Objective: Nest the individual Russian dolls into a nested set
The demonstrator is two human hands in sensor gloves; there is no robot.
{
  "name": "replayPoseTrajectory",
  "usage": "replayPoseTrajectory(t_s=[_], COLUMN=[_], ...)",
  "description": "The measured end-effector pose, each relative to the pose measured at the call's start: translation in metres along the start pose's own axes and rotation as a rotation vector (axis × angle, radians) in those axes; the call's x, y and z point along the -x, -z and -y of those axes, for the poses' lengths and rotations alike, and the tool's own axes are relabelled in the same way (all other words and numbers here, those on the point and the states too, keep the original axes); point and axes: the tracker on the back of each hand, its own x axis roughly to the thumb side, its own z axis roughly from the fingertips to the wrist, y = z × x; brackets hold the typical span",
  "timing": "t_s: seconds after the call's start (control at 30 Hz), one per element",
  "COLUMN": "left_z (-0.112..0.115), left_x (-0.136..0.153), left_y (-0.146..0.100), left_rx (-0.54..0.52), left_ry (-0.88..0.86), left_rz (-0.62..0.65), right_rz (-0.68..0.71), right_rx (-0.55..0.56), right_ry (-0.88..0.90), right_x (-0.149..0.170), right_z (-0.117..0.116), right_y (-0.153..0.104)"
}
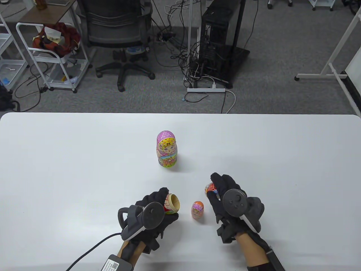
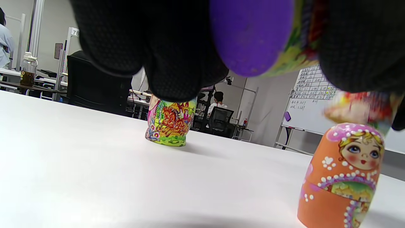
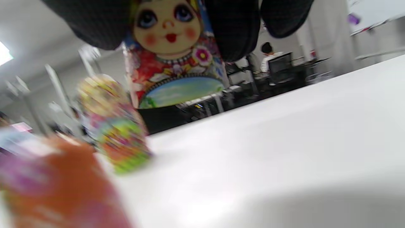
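A large pink doll [image 1: 166,148] stands upright at the table's middle; it also shows in the left wrist view [image 2: 170,123] and, blurred, in the right wrist view [image 3: 114,125]. A small orange doll [image 1: 197,210] stands between my hands; it also shows in the left wrist view [image 2: 345,175]. My left hand [image 1: 158,210] grips an open doll half [image 1: 171,203], its hollow facing right; its purple base [image 2: 253,34] shows in the left wrist view. My right hand [image 1: 218,187] holds a doll top half with a painted face [image 3: 172,53] above the table.
The white table [image 1: 84,169] spreads wide to both sides. A cable [image 1: 84,254] trails from my left wrist at the front edge. Beyond the far edge are an office chair [image 1: 118,31] and a computer tower [image 1: 217,36].
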Motion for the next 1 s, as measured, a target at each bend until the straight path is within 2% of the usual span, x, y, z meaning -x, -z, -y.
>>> replayPoseTrajectory(t_s=[0.07,0.2,0.4,0.6,0.67,0.77,0.87,0.93,1.0], left_z=[0.001,0.0,0.0,0.0,0.0,-0.001,0.0,0.001,0.001], left_x=[0.001,0.001,0.001,0.002,0.002,0.002,0.003,0.003,0.003], left_y=[0.0,0.0,0.0,0.0,0.0,-0.001,0.0,0.0,0.0], left_rx=[0.007,0.006,0.008,0.005,0.01,0.005,0.017,0.02,0.026], left_ry=[0.004,0.005,-0.005,-0.008,-0.005,0.01,0.007,0.012,0.015], left_rz=[-0.002,-0.003,-0.007,-0.006,-0.005,-0.011,-0.011,-0.012,-0.011], right_rz=[-0.045,-0.092,-0.111,-0.113,-0.081,0.054,0.186,0.281,0.302], right_rx=[-0.076,-0.153,-0.204,-0.228,-0.18,-0.003,0.028,-0.108,-0.222], right_ry=[-0.082,-0.096,-0.119,-0.116,-0.092,0.004,0.054,-0.017,-0.08], right_x=[0.007,0.014,0.019,0.02,0.016,-0.006,-0.028,-0.041,-0.047], right_z=[-0.013,-0.028,-0.038,-0.037,-0.031,-0.01,-0.004,-0.011,-0.021], right_y=[0.004,0.008,0.009,0.009,0.006,-0.004,-0.012,-0.015,-0.018])
